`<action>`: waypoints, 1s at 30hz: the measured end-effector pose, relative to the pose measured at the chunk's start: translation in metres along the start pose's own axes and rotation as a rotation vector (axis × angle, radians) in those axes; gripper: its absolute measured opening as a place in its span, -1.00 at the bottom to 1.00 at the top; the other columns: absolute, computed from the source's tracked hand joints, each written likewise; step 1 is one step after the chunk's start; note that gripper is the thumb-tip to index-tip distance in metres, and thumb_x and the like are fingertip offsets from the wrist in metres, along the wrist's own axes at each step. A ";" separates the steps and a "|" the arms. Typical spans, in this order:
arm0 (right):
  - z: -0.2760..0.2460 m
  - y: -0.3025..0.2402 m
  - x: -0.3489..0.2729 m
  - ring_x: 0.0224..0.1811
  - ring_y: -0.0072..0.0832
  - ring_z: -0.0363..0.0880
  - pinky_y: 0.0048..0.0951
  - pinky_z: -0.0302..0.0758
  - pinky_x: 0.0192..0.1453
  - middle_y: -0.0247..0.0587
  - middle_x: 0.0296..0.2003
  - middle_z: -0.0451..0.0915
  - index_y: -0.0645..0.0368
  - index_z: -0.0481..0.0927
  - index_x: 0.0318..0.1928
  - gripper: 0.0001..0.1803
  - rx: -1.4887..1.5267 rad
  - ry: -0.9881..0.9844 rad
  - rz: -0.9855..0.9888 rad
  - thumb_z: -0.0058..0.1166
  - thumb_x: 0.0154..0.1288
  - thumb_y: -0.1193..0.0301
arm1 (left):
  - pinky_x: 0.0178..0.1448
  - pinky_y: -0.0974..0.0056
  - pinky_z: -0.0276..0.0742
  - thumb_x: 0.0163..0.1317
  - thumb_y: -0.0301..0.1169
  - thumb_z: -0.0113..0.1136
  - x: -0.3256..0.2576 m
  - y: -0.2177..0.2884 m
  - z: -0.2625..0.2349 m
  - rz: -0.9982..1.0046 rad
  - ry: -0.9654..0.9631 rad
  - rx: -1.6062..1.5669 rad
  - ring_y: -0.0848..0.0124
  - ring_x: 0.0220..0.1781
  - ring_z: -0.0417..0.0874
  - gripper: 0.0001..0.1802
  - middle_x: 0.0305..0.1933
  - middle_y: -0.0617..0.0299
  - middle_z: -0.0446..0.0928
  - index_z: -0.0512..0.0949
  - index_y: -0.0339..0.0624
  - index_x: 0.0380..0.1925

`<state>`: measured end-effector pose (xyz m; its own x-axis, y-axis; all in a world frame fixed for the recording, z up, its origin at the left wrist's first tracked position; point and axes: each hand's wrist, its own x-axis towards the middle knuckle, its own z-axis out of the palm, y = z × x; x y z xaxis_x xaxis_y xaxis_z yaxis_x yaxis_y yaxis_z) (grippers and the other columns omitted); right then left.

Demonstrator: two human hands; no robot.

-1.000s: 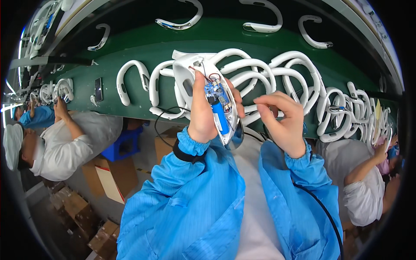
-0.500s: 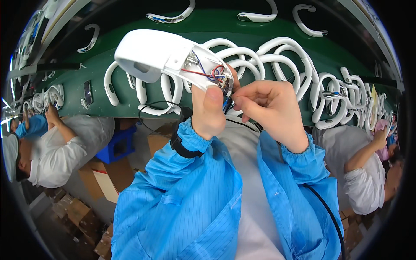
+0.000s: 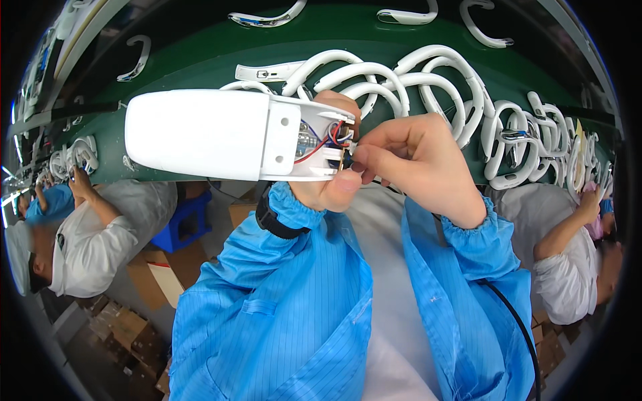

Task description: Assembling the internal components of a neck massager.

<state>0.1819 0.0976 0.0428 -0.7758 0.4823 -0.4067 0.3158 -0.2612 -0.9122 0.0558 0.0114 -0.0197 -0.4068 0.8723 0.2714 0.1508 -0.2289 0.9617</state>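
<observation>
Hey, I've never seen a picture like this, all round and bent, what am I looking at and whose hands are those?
The camera sits on a person's head and looks down at their own two hands; its wide lens bends straight edges, hence the round look. The blue sleeves coming from the bottom belong to that person. The left hand holds a white plastic housing whose open end shows red and blue wires. The right hand pinches at those wires with its fingertips. Behind the hands runs a green conveyor belt carrying many white curved plastic parts. Other workers in white coats sit along the belt at the left and right edges. Cardboard boxes stand on the floor below.
</observation>
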 end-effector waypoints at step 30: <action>0.006 0.025 -0.001 -0.54 -0.68 0.47 -0.64 0.40 -0.45 -0.28 -0.60 0.54 0.34 0.56 -0.48 -0.90 0.090 0.027 -0.100 0.04 -0.02 0.54 | -0.36 0.30 0.28 -0.13 0.19 0.16 -0.011 -0.012 0.012 0.098 0.058 -0.406 0.39 -0.34 0.35 -0.24 -0.32 0.09 0.36 0.38 -0.35 -0.24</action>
<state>0.1872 0.0860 0.0208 -0.7856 0.5319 -0.3161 0.1865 -0.2836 -0.9406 0.0688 0.0096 -0.0350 -0.4604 0.8144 0.3532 -0.1713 -0.4719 0.8649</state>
